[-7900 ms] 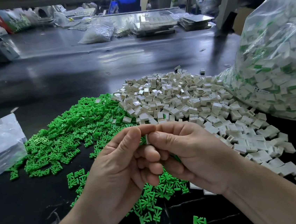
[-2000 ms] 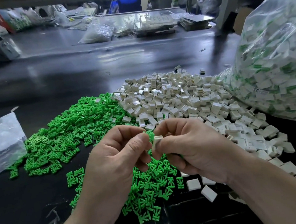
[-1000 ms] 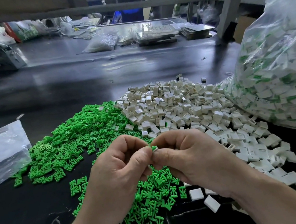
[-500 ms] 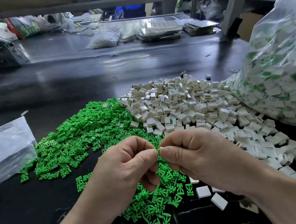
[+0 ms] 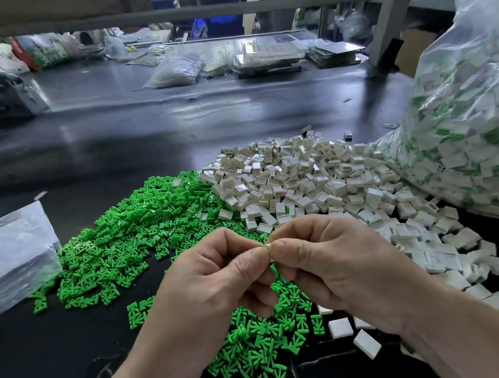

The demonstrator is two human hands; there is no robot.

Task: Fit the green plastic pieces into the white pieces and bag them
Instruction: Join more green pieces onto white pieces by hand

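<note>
Contact sits right between your two hands: your left hand (image 5: pixel 209 288) and your right hand (image 5: pixel 343 271) meet thumb-tip to thumb-tip above the desk (image 5: pixel 113 135), and each pinches one side of a small piece (image 5: pixel 268 246). Only a pale green sliver of it shows between the tips. Whether the green part is seated in a white one, I cannot tell. The other fingers of both hands curl in under the palms.

The green pile (image 5: pixel 141 231) spreads beyond your left hand and out to its left. A tail of it runs under both hands toward you, with loose green pieces showing beside your left wrist. The white pile (image 5: pixel 303 183) lies beyond your right hand and trails down past its right side. A few single white pieces (image 5: pixel 339 327) lie flat on the desk just under your right wrist, beside the green tail.

The big clear bag (image 5: pixel 467 135), packed with white pieces that show green, bulges well to the right of your right hand and touches the white pile. A smaller clear bag (image 5: pixel 8 254) lies well to the left of your left hand, just beside the fringe of the green pile.
</note>
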